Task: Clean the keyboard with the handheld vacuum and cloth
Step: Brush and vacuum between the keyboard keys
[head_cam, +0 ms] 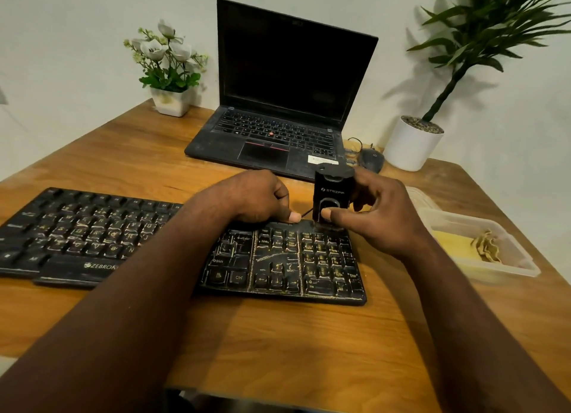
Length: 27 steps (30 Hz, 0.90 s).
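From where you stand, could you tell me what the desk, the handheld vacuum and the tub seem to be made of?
The desk: wood or wood-look laminate, satin; orange-brown grain shows. The handheld vacuum: likely black plastic, matt, with a moulded body and printed logo. The tub: translucent plastic, cloudy; its contents show through the walls.

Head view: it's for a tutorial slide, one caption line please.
Right hand holds a black handheld vacuum upright at the back edge of the dusty keyboard; left hand rests beside it.

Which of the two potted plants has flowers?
The small plant left of the laptop, with white blooms; the tall plant on the right has only leaves.
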Tool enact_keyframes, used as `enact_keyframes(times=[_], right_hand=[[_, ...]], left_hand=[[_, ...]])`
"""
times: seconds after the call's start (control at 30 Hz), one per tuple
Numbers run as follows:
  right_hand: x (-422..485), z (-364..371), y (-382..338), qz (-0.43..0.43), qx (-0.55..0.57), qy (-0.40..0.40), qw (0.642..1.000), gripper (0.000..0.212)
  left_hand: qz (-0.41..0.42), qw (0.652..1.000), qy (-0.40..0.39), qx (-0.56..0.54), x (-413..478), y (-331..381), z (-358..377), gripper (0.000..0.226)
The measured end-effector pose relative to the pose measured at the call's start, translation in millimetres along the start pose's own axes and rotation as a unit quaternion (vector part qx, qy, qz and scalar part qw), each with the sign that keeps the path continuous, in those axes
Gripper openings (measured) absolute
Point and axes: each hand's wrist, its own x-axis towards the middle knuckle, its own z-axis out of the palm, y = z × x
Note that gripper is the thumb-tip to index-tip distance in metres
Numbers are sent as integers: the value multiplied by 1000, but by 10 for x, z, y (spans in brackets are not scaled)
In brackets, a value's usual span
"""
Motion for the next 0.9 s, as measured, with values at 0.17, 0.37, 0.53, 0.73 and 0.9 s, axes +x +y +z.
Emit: enact_keyframes(times=[0.17, 0.37, 0.53, 0.73, 0.9], right_hand=[[42, 72, -23, -17, -33, -28, 999, 57], [-8, 25, -15, -13, 4, -34, 999, 61], [42, 81, -29, -24, -56, 1, 998, 56], [-24, 28, -31, 15, 27, -54, 998, 55], [39, 51, -17, 11, -72, 26, 997, 54]], left_hand=[[-4, 1000, 0, -1, -5, 8, -3, 25], [-3, 1000, -5, -3, -20, 22, -8, 25], [-6, 1000, -4, 0, -21, 23, -1, 23], [-11, 1000, -8, -11, 6, 12, 2, 20], [-8, 1000, -4, -16, 7, -4, -3, 23]])
